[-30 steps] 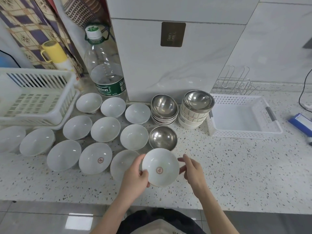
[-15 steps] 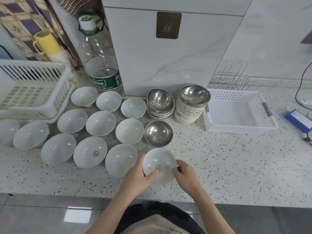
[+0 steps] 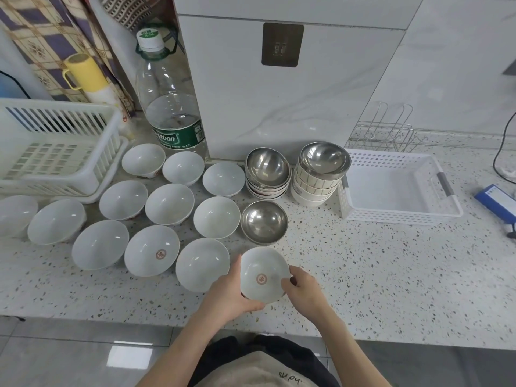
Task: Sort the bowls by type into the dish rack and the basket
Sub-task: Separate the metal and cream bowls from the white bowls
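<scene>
The white bowl (image 3: 264, 276) sat near the counter's front edge, clamped between the left hand (image 3: 229, 296) and right hand (image 3: 303, 290). A two-sided rim hold would suit lifting it level. The dish rack (image 3: 55, 152) and basket (image 3: 396, 188) held nothing.

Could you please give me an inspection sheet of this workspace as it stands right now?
Surface: speckled countertop, dry.
Job's things: white bowls spread left; steel bowl loose, two mixed stacks behind; dish rack and basket both empty.
Clutter: water bottle, yellow mug, blue box.
Hands: left hand and right hand grip one marked bowl.
Cables: black cable far right.
Surroundings: wire rack, tiled wall.
</scene>
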